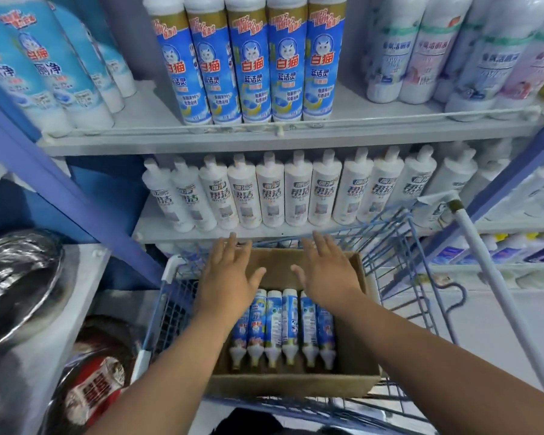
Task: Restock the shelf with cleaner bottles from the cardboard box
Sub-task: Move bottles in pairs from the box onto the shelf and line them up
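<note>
Head view: bottles of cleaner are seen lying side by side in an open box, caps pointing toward the person, just below and behind both hands. The box is carried in a wire cart. The left hand and right hand are held flat above the box's far end, fingers spread and straight, nothing grasped. Beyond the fingertips, a shelf of white bottles is seen; above it, a row of matching blue bottles. Each boxed bottle is judged rigid plastic, moderately heavy if full, with a slick label. A grip round the mid-body is likely safest, not the narrow cap.
</note>
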A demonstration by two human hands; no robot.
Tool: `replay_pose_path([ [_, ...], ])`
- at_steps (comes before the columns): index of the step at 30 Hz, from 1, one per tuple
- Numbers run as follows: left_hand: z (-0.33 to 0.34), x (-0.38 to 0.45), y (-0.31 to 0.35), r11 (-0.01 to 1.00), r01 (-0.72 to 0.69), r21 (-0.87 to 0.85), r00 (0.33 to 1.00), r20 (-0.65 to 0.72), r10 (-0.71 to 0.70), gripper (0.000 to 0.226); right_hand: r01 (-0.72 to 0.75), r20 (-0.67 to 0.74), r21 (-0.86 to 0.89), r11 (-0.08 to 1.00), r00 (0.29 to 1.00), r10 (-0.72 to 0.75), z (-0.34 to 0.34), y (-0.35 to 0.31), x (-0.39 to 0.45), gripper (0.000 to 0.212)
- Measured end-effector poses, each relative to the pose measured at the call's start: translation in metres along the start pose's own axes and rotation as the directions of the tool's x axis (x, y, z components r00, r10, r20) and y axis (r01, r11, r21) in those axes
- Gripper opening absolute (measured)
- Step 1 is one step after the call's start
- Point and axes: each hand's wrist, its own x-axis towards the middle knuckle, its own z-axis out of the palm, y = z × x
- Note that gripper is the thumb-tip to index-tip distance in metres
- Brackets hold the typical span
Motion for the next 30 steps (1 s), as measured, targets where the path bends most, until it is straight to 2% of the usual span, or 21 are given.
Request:
replay_pose_path([
  [7,0.046,0.011,-0.028,0.996,0.045,-0.075,0.971,0.237,-0.026,0.071,-0.126,0.144,0.047,0.991,0.983,0.118,0.059,-0.013,-0.003,0.071],
  [12,0.086,0.014,-0.042,0.998,0.045,-0.051,0.947,0.319,-0.027,0.072,-0.253,0.237,0.079,0.964,0.944,0.229,0.099,-0.019,0.002,0.071],
  [15,0.118,0.013,-0.050,0.992,0.095,-0.083,0.925,0.376,-0.057,0.075,-0.302,0.322,0.069,0.951,0.909,0.266,0.126,-0.019,0.005,0.074],
  [22,0.178,0.015,-0.060,0.981,0.192,-0.006,0.889,0.424,-0.171,0.075,-0.318,0.470,0.084,0.945,0.848,0.244,0.185,-0.008,0.020,0.073],
  [26,0.221,0.014,-0.069,0.958,0.288,-0.005,0.850,0.463,-0.253,0.077,-0.393,0.539,0.122,0.912,0.797,0.271,0.219,-0.002,0.034,0.073],
  [30,0.260,0.016,-0.078,0.907,0.422,0.000,0.779,0.512,-0.363,0.079,-0.418,0.605,0.194,0.887,0.763,0.227,0.251,-0.007,0.049,0.070],
])
